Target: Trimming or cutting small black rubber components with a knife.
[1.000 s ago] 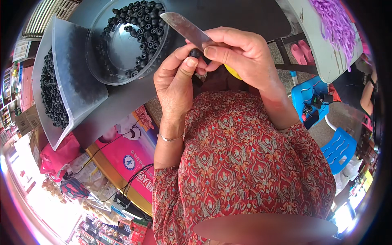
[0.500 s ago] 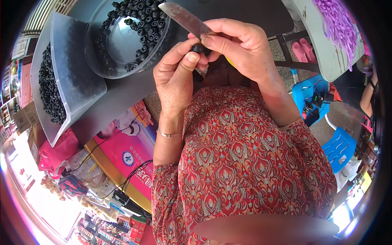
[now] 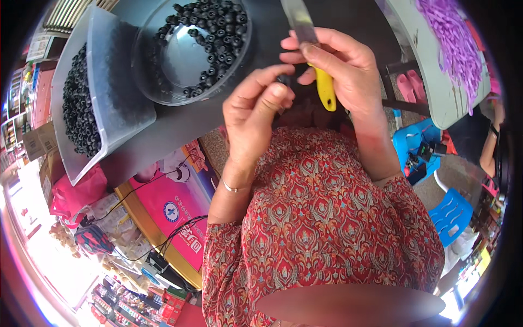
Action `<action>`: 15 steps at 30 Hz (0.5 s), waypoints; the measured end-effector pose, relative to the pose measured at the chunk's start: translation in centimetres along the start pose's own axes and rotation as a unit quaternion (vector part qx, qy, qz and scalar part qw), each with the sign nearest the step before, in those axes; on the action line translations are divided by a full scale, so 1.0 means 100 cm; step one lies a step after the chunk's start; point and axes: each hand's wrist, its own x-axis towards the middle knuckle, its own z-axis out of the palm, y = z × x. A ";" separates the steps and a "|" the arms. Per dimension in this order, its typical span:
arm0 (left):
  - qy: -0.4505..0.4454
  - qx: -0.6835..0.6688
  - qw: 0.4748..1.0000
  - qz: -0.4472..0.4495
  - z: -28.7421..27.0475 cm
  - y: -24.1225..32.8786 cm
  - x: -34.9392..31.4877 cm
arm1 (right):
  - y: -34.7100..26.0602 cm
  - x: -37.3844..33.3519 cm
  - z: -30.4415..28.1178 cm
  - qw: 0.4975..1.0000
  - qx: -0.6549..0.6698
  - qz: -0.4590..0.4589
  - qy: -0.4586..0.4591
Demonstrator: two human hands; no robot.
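My left hand (image 3: 250, 111) pinches a small round black part (image 3: 284, 79) between thumb and fingertips, which cover much of it. Close by on the right, my right hand (image 3: 351, 68) grips a knife (image 3: 325, 90) by its yellow handle. Its blade points up and away, apart from the black part. A round clear bowl (image 3: 146, 90) stands on the dark table (image 3: 188, 120) beyond my left hand, holding many similar hollow black parts (image 3: 220, 41). Left of it, a translucent bin (image 3: 122, 111) contains a large heap of them (image 3: 80, 117).
At the right, a pale table (image 3: 438, 90) carries a pile of purple strips (image 3: 455, 46). Below it are a blue stool (image 3: 406, 139) with dark devices, a blue chair (image 3: 452, 215) and pink slippers (image 3: 409, 86). Another person's arm (image 3: 490, 147) shows at the far right. A pink box (image 3: 169, 201) lies lower left.
My hands have drawn apart. The knife blade has come away from the black part and swung upright, uncovering the yellow handle. My left hand still holds the part.
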 end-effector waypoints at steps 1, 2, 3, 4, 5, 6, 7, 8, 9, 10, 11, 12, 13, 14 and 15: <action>-0.007 0.029 1.000 -0.006 0.001 0.007 -0.003 | -0.002 0.001 -0.003 1.000 0.023 0.015 0.013; -0.008 0.093 0.995 0.019 0.000 0.019 -0.006 | -0.005 0.002 -0.006 0.999 0.014 0.022 0.018; -0.015 0.188 0.978 0.084 -0.004 0.029 -0.006 | -0.005 0.002 -0.009 1.000 0.016 0.018 0.010; -0.014 0.233 0.960 0.157 -0.008 0.041 -0.005 | -0.005 0.002 -0.013 0.999 0.019 0.019 0.018; -0.014 0.276 0.934 0.227 -0.013 0.054 -0.005 | -0.005 0.003 -0.016 0.999 0.022 0.020 0.027; 0.027 0.316 0.913 0.255 -0.018 0.068 -0.007 | -0.004 0.004 -0.018 1.000 0.013 0.008 0.027; 0.067 0.353 0.890 0.281 -0.023 0.081 -0.008 | -0.004 0.005 -0.020 1.000 0.014 0.005 0.020; 0.115 0.410 0.850 0.309 -0.030 0.094 -0.008 | -0.003 0.006 -0.022 1.000 0.010 0.002 0.023; 0.165 0.465 0.804 0.333 -0.038 0.108 -0.009 | -0.004 0.007 -0.021 1.000 0.007 0.000 0.023; 0.206 0.531 0.757 0.321 -0.043 0.124 -0.010 | -0.004 0.007 -0.019 0.999 -0.002 0.005 0.032; 0.245 0.593 0.704 0.306 -0.050 0.138 -0.010 | -0.003 0.009 -0.019 1.000 0.000 0.006 0.025; 0.252 0.596 0.699 0.305 -0.059 0.152 -0.010 | -0.002 0.010 -0.019 1.000 0.004 0.007 0.024; 0.251 0.659 0.650 0.283 -0.072 0.163 -0.006 | 0.000 0.010 -0.020 1.000 0.007 0.009 0.026; 0.247 0.717 0.598 0.259 -0.086 0.171 -0.001 | 0.002 0.010 -0.022 1.000 0.009 0.011 0.021; 0.252 0.720 0.594 0.256 -0.103 0.179 0.003 | 0.002 0.011 -0.023 1.000 0.018 0.012 0.022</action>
